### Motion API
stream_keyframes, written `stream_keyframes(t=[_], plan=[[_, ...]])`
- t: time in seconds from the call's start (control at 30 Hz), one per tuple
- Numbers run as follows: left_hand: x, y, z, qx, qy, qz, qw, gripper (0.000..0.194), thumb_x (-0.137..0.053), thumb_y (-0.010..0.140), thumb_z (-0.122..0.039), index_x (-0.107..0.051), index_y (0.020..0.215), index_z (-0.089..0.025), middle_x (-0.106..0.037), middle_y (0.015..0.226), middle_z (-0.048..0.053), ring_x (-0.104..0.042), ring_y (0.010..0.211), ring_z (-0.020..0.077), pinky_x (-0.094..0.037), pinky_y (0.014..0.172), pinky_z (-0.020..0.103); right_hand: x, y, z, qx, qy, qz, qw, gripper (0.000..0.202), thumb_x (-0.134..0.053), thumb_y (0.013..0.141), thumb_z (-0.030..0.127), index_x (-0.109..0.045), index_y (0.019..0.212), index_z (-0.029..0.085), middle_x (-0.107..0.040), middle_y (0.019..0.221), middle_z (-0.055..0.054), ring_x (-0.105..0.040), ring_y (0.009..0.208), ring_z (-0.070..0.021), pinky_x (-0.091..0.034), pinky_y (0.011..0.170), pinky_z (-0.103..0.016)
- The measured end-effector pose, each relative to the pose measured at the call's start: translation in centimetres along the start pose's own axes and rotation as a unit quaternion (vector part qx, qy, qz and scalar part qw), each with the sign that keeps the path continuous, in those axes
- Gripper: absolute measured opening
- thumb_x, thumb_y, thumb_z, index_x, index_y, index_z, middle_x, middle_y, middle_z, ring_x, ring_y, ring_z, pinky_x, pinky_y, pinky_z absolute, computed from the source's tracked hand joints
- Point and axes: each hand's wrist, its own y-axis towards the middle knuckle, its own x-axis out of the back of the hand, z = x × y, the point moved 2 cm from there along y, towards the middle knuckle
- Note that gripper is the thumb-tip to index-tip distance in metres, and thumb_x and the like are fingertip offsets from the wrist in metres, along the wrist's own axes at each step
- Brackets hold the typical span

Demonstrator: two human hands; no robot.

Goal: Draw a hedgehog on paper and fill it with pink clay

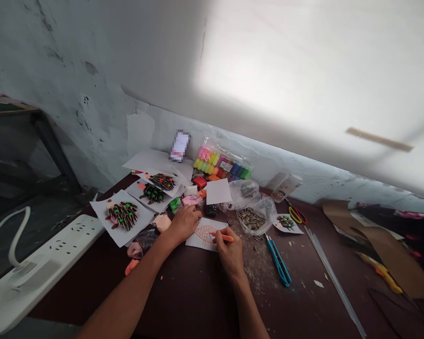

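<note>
A white card (194,241) with an orange line drawing of a rounded shape with short legs lies flat on the dark table. My right hand (230,249) is closed around an orange marker (227,238), its tip at the drawing's right side. Against the card's upper left edge rests my left hand (185,222), fingers bent together; whether anything is under them is hidden. Pink clay (191,200) in wrap is just beyond that hand. A bag of striped seeds (251,218) sits right of the card.
Seed-decorated hedgehog cards (122,216) lie at left beside a power strip (49,263). Colored clay packs (222,165) and a phone (180,146) stand at the back. A teal cutter (279,262), scissors (297,214), glue sticks (334,278) and cardboard (397,259) lie at right.
</note>
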Motion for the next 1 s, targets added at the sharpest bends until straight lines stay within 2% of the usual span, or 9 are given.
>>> stream_keyframes(t=[0.37, 0.6, 1.0], plan=[[0.33, 0.01, -0.24, 0.007, 0.005, 0.006, 1.0, 0.017, -0.053, 0.086, -0.015, -0.069, 0.09, -0.018, -0.064, 0.097, 0.01, -0.058, 0.101, 0.0254, -0.046, 0.091, 0.038, 0.26, 0.01, 0.23, 0.009, -0.009, -0.005, 1.0, 0.027, -0.052, 0.08, 0.038, -0.058, 0.06, 0.021, -0.07, 0.059, -0.005, -0.061, 0.052, -0.0165, -0.042, 0.051, -0.024], [0.32, 0.06, -0.22, 0.008, 0.003, 0.013, 1.0, 0.018, -0.053, 0.087, -0.014, -0.07, 0.091, -0.018, -0.063, 0.098, 0.01, -0.058, 0.101, 0.0258, -0.046, 0.091, 0.038, 0.71, 0.04, -0.53, -0.028, -0.004, -0.032, 0.999, 0.027, -0.052, 0.08, 0.04, -0.057, 0.062, 0.021, -0.069, 0.059, -0.005, -0.06, 0.053, -0.0172, -0.04, 0.047, -0.024], [0.25, 0.0, -0.24, 0.003, 0.01, 0.006, 1.0, 0.018, -0.053, 0.086, -0.014, -0.07, 0.091, -0.018, -0.064, 0.097, 0.01, -0.058, 0.101, 0.0253, -0.046, 0.09, 0.037, 0.53, 0.01, -0.46, -0.016, -0.036, -0.027, 0.999, 0.029, -0.051, 0.08, 0.041, -0.06, 0.063, 0.02, -0.067, 0.059, -0.005, -0.059, 0.053, -0.0166, -0.039, 0.051, -0.024]])
